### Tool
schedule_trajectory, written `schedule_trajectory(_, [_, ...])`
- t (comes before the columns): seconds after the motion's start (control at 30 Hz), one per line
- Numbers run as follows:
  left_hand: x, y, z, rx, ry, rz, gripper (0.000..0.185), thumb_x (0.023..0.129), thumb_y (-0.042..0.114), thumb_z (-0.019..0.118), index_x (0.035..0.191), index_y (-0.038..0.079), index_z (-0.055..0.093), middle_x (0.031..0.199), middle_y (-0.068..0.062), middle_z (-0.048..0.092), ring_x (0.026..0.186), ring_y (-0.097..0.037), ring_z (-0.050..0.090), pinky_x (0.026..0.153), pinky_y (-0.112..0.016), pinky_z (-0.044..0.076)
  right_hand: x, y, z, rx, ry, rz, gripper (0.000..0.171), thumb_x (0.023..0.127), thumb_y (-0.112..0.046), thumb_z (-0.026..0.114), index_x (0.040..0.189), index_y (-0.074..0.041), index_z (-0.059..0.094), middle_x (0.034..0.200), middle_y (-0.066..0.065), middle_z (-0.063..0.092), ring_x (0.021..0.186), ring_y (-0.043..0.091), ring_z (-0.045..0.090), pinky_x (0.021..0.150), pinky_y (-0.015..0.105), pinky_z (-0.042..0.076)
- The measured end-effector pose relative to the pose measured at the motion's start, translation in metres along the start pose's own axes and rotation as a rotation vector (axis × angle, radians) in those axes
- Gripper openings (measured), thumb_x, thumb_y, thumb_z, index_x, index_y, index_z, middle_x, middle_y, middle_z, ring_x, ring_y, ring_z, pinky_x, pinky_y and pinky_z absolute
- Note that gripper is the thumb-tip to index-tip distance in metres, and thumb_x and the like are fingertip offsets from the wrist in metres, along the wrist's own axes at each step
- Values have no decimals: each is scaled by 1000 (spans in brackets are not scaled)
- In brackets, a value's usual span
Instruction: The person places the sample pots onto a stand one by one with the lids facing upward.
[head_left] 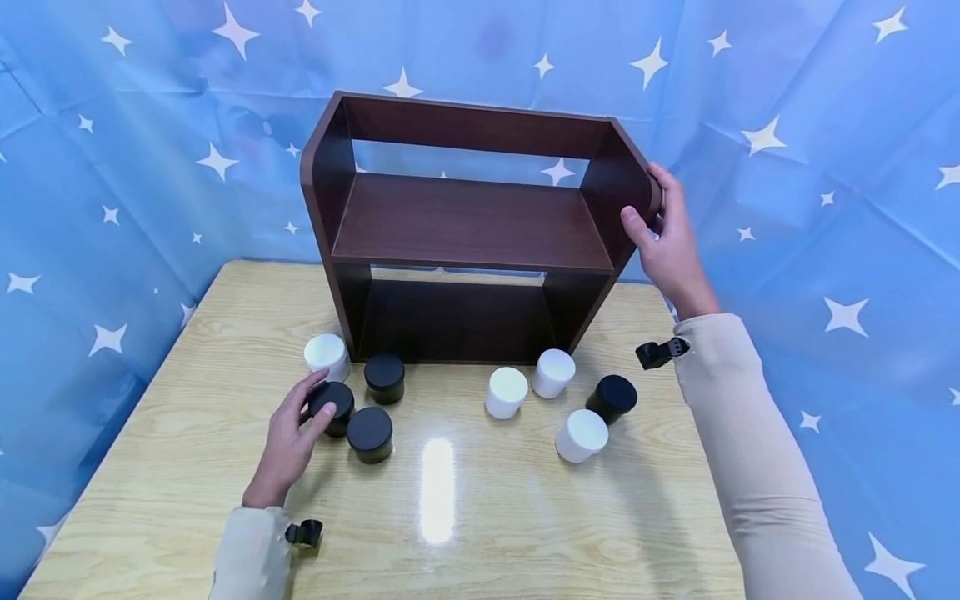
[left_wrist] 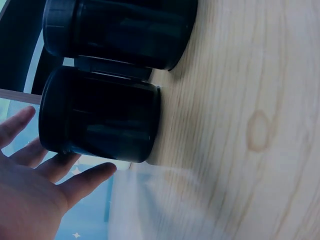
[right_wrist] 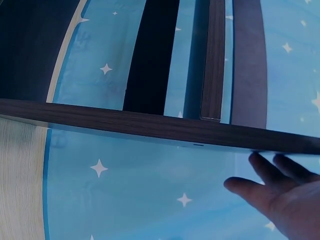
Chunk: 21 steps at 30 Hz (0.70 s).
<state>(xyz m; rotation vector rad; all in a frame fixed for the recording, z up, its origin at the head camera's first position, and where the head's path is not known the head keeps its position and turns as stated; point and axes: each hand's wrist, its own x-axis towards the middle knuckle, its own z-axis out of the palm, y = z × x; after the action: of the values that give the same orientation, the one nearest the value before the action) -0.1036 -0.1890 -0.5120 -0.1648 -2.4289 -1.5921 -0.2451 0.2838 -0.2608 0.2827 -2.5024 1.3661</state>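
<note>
A black jar [head_left: 332,408] stands at the left of the table. My left hand [head_left: 288,442] is around it from the left, fingers spread and thumb by the lid's near side; in the left wrist view, the fingers look loose beside this jar [left_wrist: 100,117]. Close by are two more black jars [head_left: 371,434] and a white jar [head_left: 327,357]. Behind them rises a dark brown two-tier shelf [head_left: 472,221]. At its right side panel [right_wrist: 150,127], my right hand [head_left: 670,250] touches the outer face with extended fingers [right_wrist: 265,170], thumb toward the front edge.
On the right half of the table stand several white jars [head_left: 507,392] and a black jar [head_left: 612,398]. The wooden table [head_left: 510,525] reflects a bright light patch in front. A blue star-patterned cloth [head_left: 810,233] hangs close behind and beside the shelf.
</note>
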Motion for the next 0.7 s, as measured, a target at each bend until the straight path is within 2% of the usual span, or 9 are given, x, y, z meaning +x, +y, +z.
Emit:
schedule_trajectory(0.07, [0, -1, 0, 0, 2, -5, 49, 103, 18, 53, 151, 14, 45, 153, -15, 48, 138, -36, 49, 101, -35, 50, 0, 0, 0, -1, 3, -3, 65, 101, -43, 53, 156, -44, 18, 160, 1, 31, 141, 34, 39, 116, 55, 41])
schedule_trajectory(0.13, [1, -2, 0, -2, 4, -9, 47, 104, 17, 52, 150, 13, 45, 153, -14, 49, 137, -34, 50, 96, -17, 46, 0, 1, 1, -4, 6, -6, 66, 101, -42, 54, 156, -44, 18, 159, 2, 32, 140, 33, 40, 115, 53, 42])
schedule_trajectory(0.2, [1, -3, 1, -12, 4, -15, 45, 105, 16, 50, 150, 12, 46, 153, -14, 50, 136, -34, 50, 91, -6, 41, 0, 2, 1, -7, 8, -8, 68, 100, -42, 56, 156, -44, 18, 158, 3, 33, 138, 32, 41, 113, 51, 43])
schedule_trajectory(0.4, [1, -6, 0, -48, -14, -45, 46, 104, 18, 52, 149, 10, 46, 154, -15, 48, 138, -39, 48, 90, -4, 41, 1, 3, 1, -19, 14, -19, 72, 98, -40, 59, 157, -42, 18, 156, 4, 36, 134, 29, 44, 105, 44, 47])
schedule_trajectory(0.53, [2, -5, 1, -81, -21, -72, 48, 102, 17, 56, 148, 8, 47, 155, -17, 45, 139, -39, 48, 89, -3, 41, 1, 2, 1, -9, 14, -15, 74, 97, -38, 62, 156, -43, 18, 156, 3, 36, 136, 31, 44, 106, 49, 47])
schedule_trajectory(0.6, [2, -5, 1, -101, -23, -91, 49, 101, 16, 59, 148, 8, 48, 155, -18, 46, 136, -28, 51, 89, -3, 42, 0, 2, 1, -9, 15, -10, 76, 96, -37, 64, 156, -44, 18, 157, 1, 36, 138, 33, 43, 108, 54, 45])
schedule_trajectory(0.7, [2, -5, 1, -107, -34, -123, 53, 98, 15, 64, 148, 9, 47, 153, -19, 47, 125, -5, 54, 89, -3, 43, 0, 1, 1, -9, 19, -4, 79, 94, -35, 67, 156, -45, 18, 158, -1, 35, 140, 34, 42, 111, 60, 43])
